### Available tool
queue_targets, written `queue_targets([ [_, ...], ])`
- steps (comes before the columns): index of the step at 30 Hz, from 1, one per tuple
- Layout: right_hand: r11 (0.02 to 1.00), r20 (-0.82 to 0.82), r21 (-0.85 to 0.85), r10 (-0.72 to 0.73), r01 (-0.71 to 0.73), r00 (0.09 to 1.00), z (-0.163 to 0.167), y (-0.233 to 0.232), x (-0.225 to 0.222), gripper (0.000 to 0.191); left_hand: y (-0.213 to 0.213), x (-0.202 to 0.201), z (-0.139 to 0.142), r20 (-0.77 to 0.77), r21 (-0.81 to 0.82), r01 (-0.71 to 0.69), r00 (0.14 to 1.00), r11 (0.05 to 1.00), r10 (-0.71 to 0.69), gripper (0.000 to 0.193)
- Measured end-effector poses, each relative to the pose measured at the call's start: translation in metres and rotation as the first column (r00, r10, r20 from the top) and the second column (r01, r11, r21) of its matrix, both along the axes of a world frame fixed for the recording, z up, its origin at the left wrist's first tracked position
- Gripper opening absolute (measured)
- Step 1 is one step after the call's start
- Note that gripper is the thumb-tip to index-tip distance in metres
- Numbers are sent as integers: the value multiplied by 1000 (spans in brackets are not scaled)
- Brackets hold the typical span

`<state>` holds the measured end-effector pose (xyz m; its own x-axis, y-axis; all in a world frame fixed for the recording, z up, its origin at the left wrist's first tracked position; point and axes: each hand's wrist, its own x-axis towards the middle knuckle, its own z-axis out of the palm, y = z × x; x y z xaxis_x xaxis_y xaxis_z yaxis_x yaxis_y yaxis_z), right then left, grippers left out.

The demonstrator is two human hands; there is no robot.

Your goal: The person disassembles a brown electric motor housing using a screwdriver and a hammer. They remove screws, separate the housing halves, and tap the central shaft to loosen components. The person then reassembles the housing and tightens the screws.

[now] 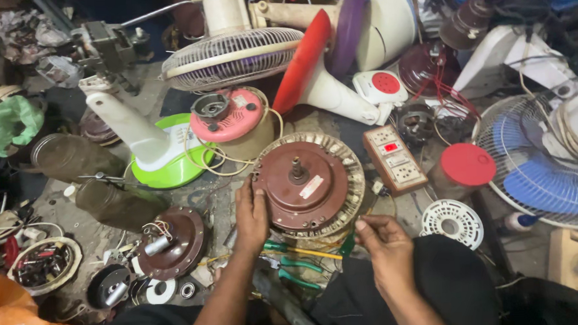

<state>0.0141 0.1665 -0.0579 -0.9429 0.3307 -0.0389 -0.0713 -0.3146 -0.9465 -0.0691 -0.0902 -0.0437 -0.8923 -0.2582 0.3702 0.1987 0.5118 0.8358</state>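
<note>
**Hands on a brown fan motor**

At centre frame the left hand (251, 213) grips the left rim of the brown fan motor (306, 184), tilted on the cluttered floor. The right hand (383, 246) is loosely curled at its lower right edge, holding nothing I can make out (green-handled pliers (297, 266) lie below).

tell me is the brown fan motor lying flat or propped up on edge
Propped on edge: the brown fan motor faces the camera, shaft outward, left hand steadying its rim.
</note>
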Motion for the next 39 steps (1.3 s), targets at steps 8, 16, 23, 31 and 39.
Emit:
queue_targets([
  [8, 811, -174, 492, 447, -315, 877, 26, -24, 23, 12, 58, 109, -18, -27, 315, 30, 999, 949, -22, 46],
  [16, 418, 138, 783, 604, -459, 785, 45, -57, 49, 28, 28, 116, -64, 162, 979, -185, 962, -84, -221, 35],
  [23, -209, 757, 613, 432, -762, 490, 35, -67, 33, 50, 30, 19, 5, 168, -55, -159, 972, 986, 166, 53],
  [31, 141, 702, 512, 499, -848, 507, -17, 2, 44, 46, 57, 15, 37, 320, -111, 38, 947, 993, -1, 56],
  [39, 416, 618, 558, 369, -718, 694, 81, 131, 42, 43, 71, 25, 37, 289, -108, -7, 957, 994, 38, 53],
])
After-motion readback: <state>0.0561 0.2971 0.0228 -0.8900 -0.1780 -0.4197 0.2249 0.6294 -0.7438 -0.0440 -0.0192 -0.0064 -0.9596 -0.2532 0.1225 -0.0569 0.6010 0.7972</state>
